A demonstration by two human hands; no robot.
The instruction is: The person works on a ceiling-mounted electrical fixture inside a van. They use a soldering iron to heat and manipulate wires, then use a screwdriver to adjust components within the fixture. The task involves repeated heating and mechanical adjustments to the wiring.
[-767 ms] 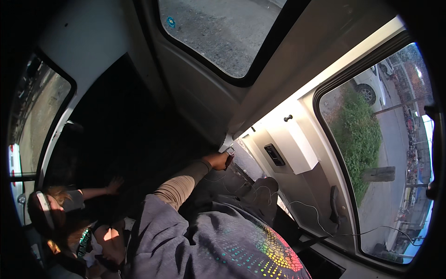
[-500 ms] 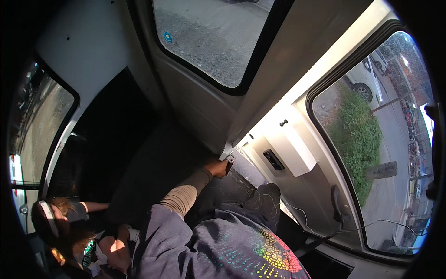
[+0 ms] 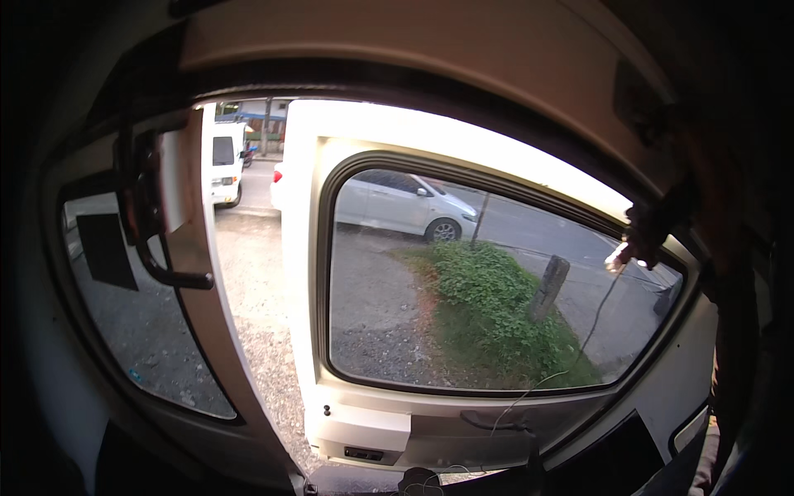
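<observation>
At the upper right a dark, shadowed shape looks like my right hand point(image 3: 662, 217), raised beside the window's upper corner. Its fingers are too dim to make out, and bright light catches its lower tip. A thin cable point(image 3: 597, 322) hangs from near that spot down across the window. Below, at the right rim, a bit of pale ribbed sleeve point(image 3: 708, 463) shows. My left hand is out of the picture. The sliding door panel point(image 3: 397, 434) with its large side window stands partly open, leaving a bright gap on its left.
A dark curved grab handle point(image 3: 178, 279) is fixed on the pillar left of the gap. Low on the panel are a pale box-like armrest point(image 3: 364, 426) and a black latch point(image 3: 364, 454). Outside stand a white car point(image 3: 397, 202), a white van point(image 3: 226, 165), a bush point(image 3: 488, 289) and a post point(image 3: 548, 288).
My view has swung up from the cabin floor toward the door and street. My left hand, at the door's edge before, has left the picture. A dark raised shape now shows at upper right.
</observation>
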